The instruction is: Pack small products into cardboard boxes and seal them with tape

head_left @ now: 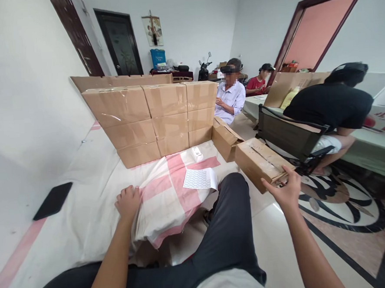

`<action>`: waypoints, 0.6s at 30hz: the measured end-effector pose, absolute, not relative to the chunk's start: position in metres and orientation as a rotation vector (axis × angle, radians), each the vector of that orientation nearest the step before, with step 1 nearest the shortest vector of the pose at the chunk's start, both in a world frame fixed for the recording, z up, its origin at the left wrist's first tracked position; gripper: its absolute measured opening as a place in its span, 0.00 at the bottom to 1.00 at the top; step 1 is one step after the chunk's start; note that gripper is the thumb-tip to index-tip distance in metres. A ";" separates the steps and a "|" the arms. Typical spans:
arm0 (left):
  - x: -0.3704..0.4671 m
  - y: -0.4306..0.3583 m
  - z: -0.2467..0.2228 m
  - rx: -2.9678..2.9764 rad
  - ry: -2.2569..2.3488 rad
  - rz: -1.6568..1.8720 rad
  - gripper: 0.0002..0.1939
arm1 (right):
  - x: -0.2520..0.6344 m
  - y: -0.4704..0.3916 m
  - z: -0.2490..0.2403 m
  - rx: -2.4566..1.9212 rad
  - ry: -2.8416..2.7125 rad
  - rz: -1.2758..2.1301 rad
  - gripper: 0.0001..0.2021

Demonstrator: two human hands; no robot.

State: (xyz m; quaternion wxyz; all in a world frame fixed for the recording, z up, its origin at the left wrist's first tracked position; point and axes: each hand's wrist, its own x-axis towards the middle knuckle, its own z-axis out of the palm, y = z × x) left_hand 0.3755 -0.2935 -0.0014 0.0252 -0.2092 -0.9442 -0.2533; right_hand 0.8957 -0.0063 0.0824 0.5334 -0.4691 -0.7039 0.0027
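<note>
Right hand grasping one carton, contents hidden, nine stacked boxes showing, left hand released, resting on cloth

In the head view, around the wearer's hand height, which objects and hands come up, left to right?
Flat black device → left hand → white printed sheet → cardboard carton with the right hand at its near end.

Soft, even light fills the room; its source is out of view. The left wall is pale and bright, while shadow gathers beneath the near edge of the cloth. Tape glints, and the glossy floor carries glare. Wide-angle distortion tilts the right doorway frame. Far details look soft; pixelation masks two faces.
</note>
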 end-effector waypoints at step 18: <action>0.382 -0.286 -0.009 -0.788 -2.757 -0.360 0.23 | 0.819 0.070 0.041 -1.196 -1.692 0.091 0.51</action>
